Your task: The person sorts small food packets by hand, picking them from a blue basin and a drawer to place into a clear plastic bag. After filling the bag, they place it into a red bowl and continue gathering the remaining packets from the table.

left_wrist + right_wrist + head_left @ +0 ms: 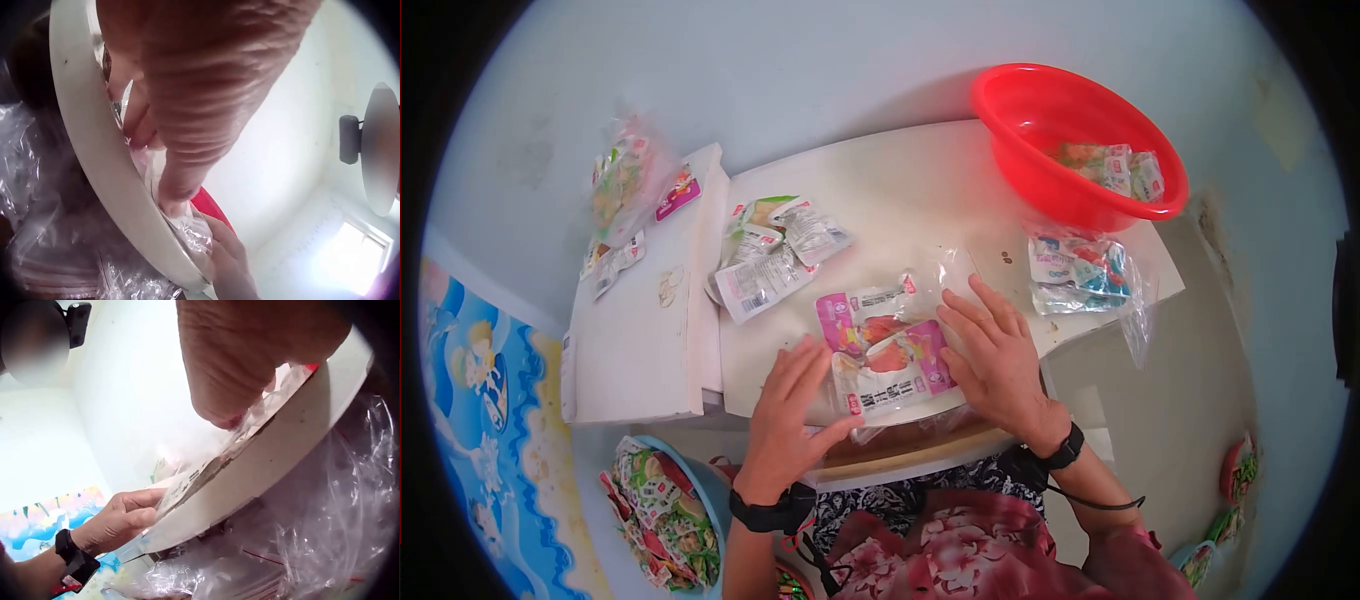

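Two white and purple food packets lie in a clear plastic bag near the table's front edge. My left hand rests at their left side, fingers extended and thumb at the lower corner. On the right, my right hand lies with spread fingers on the bag and the packets' edge. In the left wrist view the left hand touches the clear film by the table rim. The right wrist view shows the right hand over the bag, with the packet beneath.
Several silver-backed packets lie behind on the left. A red basin holding packets stands at the back right, a bagged blue and white pack before it. A raised white surface borders the left; a blue tub of packets stands below.
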### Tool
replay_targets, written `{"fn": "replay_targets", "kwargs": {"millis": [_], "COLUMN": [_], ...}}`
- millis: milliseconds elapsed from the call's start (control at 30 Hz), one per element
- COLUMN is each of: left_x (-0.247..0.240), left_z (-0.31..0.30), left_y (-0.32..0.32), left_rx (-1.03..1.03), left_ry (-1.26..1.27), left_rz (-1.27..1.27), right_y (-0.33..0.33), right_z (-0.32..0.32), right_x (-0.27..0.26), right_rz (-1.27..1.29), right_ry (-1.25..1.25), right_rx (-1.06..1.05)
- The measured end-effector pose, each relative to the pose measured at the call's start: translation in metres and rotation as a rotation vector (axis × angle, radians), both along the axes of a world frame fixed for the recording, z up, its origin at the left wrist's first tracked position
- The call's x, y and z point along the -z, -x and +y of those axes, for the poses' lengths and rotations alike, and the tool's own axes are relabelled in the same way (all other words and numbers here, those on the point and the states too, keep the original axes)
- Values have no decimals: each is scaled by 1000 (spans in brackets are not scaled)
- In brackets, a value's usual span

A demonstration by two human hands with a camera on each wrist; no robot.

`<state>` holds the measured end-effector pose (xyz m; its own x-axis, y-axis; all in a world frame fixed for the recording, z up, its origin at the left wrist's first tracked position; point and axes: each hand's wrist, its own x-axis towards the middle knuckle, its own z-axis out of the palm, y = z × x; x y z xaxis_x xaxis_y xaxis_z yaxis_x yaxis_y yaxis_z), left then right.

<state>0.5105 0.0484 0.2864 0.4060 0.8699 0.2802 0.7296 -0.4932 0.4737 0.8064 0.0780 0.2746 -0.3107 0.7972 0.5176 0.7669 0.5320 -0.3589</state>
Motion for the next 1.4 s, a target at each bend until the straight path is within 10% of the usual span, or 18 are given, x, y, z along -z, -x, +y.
{"fn": "replay_targets", "kwargs": {"millis": [233, 500, 1000, 1233, 1400], "left_x": [-9, -30, -7, -45, -77], "left_z": [-4, 56, 92, 40, -1], "left_y": [-1, 1, -6, 7, 1], "left_rx": [-26, -464, -546, -645, -468], "left_ry": [40, -288, -93, -231, 32], "left_rz": [-156, 478, 571, 333, -766], "right_y": [2, 14, -17, -17, -5], "right_z": [7, -21, -49, -52, -51], "right_x": [3, -21, -12, -12, -25], "right_rz": [122, 364, 507, 537, 645], "right_ry": [-40, -150, -90, -105, 15], "right_rx": [-9, -166, -180, -177, -217]}}
